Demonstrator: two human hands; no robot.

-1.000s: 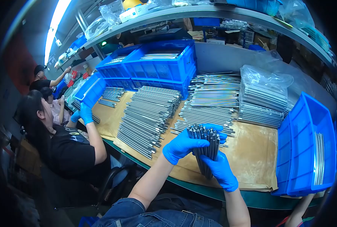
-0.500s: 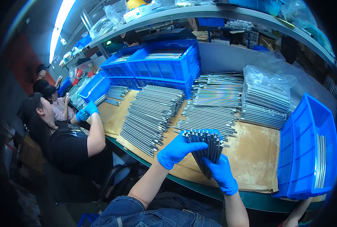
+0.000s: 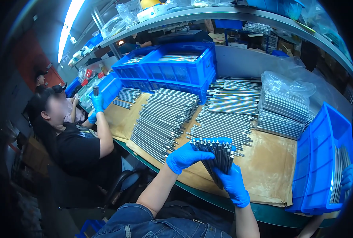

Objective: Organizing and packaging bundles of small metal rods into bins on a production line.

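Using the brown paper sheet (image 3: pixel 271 166) on the bench as the anchor: the biggest things are the blue bins, a stack (image 3: pixel 176 67) at its far edge and one tilted bin (image 3: pixel 323 158) at its right end with rods inside. Across the far half of the paper lie long rows of grey metal rods (image 3: pixel 164 119), plus a clear bag of rods (image 3: pixel 283 103) toward the far right. A co-worker in a black shirt (image 3: pixel 77 146) sits off the left end, blue-gloved hand raised.

The bundle of rods (image 3: pixel 218 156) stands fanned over the near edge of the paper, ends up. The right hand (image 3: pixel 234 184) is closed around its lower part from below; the left hand (image 3: pixel 186 154) lies spread against the bundle's left side, fingers partly curled round the tops.

My take on doing this bit well: keep the bottom grip snug so nothing slides out, and use the left palm to square the fan so the ends sit level. Tapping the base on the paper would probably help.
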